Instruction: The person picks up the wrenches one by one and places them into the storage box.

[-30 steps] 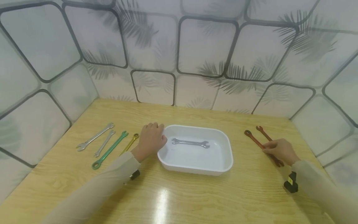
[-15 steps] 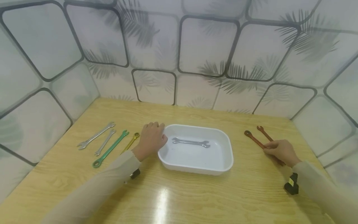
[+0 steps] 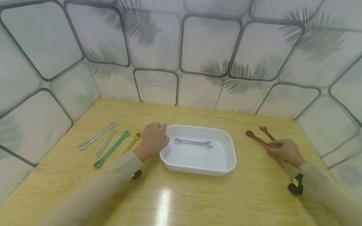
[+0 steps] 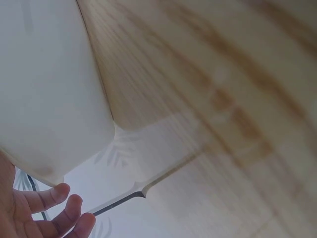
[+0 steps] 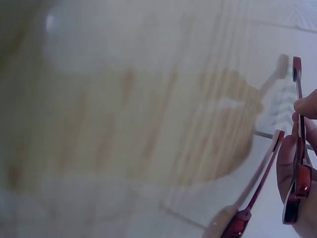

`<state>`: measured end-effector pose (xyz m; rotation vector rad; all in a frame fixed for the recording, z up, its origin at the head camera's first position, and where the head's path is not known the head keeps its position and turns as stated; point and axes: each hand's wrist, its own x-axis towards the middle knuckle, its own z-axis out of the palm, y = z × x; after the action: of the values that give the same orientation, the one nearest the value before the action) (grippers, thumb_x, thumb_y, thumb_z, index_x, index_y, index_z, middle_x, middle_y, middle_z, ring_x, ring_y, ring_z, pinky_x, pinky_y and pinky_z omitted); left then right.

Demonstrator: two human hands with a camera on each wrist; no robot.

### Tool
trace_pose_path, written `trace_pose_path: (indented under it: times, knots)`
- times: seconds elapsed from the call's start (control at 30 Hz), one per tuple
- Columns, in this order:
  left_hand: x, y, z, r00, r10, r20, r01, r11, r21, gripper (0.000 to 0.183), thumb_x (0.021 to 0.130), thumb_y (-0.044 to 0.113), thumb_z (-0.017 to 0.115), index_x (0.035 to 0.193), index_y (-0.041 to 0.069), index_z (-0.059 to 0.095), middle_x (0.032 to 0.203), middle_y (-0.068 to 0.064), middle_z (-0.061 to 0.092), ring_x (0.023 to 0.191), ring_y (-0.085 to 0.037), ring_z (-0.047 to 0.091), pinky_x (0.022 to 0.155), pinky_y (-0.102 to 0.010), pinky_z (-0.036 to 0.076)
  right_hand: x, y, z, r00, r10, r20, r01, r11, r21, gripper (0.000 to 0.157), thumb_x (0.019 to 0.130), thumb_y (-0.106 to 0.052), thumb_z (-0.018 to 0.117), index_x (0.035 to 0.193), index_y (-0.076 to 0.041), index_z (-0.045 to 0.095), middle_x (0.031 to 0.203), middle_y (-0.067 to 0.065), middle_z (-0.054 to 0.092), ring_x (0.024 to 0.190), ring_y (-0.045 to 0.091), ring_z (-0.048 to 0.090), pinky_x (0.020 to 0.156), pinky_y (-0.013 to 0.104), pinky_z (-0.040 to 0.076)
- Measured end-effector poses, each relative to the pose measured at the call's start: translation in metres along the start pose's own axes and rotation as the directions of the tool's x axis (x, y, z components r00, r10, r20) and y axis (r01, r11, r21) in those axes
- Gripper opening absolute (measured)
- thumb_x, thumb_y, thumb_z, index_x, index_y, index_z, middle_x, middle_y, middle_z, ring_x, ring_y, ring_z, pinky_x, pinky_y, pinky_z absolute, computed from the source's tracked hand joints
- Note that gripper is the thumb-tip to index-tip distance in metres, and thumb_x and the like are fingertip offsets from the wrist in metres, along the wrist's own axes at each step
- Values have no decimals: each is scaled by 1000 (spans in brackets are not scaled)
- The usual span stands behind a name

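My left hand (image 3: 152,139) holds the left rim of a white tray (image 3: 198,171), its fingers at the outer side (image 4: 57,210) in the left wrist view. Inside the tray lies a silver double open-end wrench (image 3: 193,143). On the right, my right hand (image 3: 287,151) pinches a reddish combination wrench (image 3: 258,139) between thumb and fingers. The right wrist view shows this wrench (image 5: 300,134) raised off the table, its lower part against the hand. A smaller reddish wrench (image 3: 267,132) lies just behind it on the table, partly hidden by the hand.
Left of the tray lie two silver wrenches (image 3: 97,136) (image 3: 106,143), a green combination wrench (image 3: 112,149) and a yellow one (image 3: 132,143), partly covered by my left arm. Patterned walls (image 3: 209,47) enclose the wooden table (image 3: 198,201) at the back and sides.
My right hand has taken the larger reddish wrench up off the table a little, its ring end shifting slightly left. My left hand and the tray have stayed in place.
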<state>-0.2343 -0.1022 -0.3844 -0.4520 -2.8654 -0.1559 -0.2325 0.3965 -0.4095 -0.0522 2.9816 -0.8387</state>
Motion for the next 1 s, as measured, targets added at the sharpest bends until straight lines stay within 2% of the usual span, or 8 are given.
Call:
trace_pose_path:
  times: [0.13,0.3,0.4,0.47,0.53,0.63,0.8,1.0]
  knots:
    - [0,-1,0,1000,3,-7,-3,1000,0,24,83,21,56,100,4,60,80,-9,57,72,-22,51,75,-38,48,1,-1,-4,998,-61,-25,60,998,-18,36,81,-25,72,105,3,68,99,23,69,79,9,54,60,23,44]
    - [2,-3,2,1000,-4,4,4,1000,-1,25,84,22,56,101,5,60,81,-8,57,73,-22,51,76,-38,48,4,-4,-13,991,-116,-60,113,992,-51,31,83,-22,70,104,1,69,98,23,70,73,-13,50,69,24,48]
    - [2,-3,4,1000,-8,14,8,1000,-2,26,84,23,55,102,5,60,81,-8,56,73,-22,51,76,-38,48,4,-9,-19,992,-117,-56,113,992,-62,31,85,-22,68,106,1,68,99,24,69,75,-5,57,76,37,52]
    - [2,-3,5,1000,-7,14,7,1000,-1,26,84,23,55,102,5,60,80,-8,56,73,-22,51,76,-38,48,4,-13,-22,991,-121,-60,117,990,-76,31,85,-23,67,106,0,68,98,23,70,75,-6,57,76,37,53]
    - [2,-3,5,1000,-1,6,1,1000,-1,25,84,22,55,100,5,60,79,-7,55,72,-22,50,75,-38,48,4,-18,-26,989,-130,-65,124,989,-86,31,85,-22,67,106,1,68,97,23,70,73,-6,56,71,31,52]
    - [1,-3,6,1000,7,-9,-7,1000,-3,24,83,22,56,99,5,60,78,-7,55,71,-22,50,76,-39,48,7,-28,-32,984,-155,-84,148,986,-80,30,83,-21,69,103,2,69,94,23,70,69,-19,46,62,13,43]
    - [1,-3,7,1000,12,-27,-12,1000,5,23,83,22,56,97,5,60,78,-7,56,72,-22,51,77,-39,48,12,-54,-42,974,-203,-101,194,977,-90,27,81,-19,71,99,1,71,91,21,71,69,-19,46,63,11,41]
    - [1,-4,8,999,11,-35,-10,1000,25,26,83,23,55,101,5,60,81,-8,58,75,-23,52,80,-41,49,10,-92,-48,973,-225,-49,220,970,-103,27,82,-25,71,101,-6,72,95,15,73,71,-18,51,66,14,44]
